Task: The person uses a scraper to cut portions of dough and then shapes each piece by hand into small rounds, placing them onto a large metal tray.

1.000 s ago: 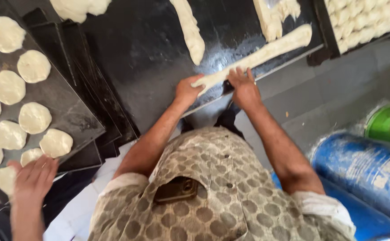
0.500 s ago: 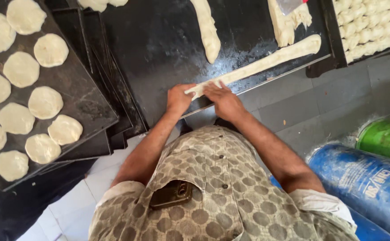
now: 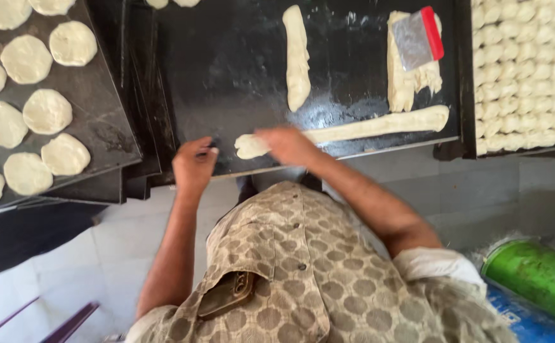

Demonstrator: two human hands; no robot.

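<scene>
Dough rope [image 3: 379, 127] | R hand [image 3: 290, 145] flat on it, grip released | L hand [image 3: 193, 166] curled, grip unclear

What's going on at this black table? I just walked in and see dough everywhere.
A person in a patterned shirt is working a long dough rope at the near edge of the black table. The right hand lies on the rope near its left end; the left hand is beside it at the table edge, its grip not on the rope. A shorter dough strip and a scraper with a red handle on a dough slab lie further back. Flat dough rounds fill the left tray.
</scene>
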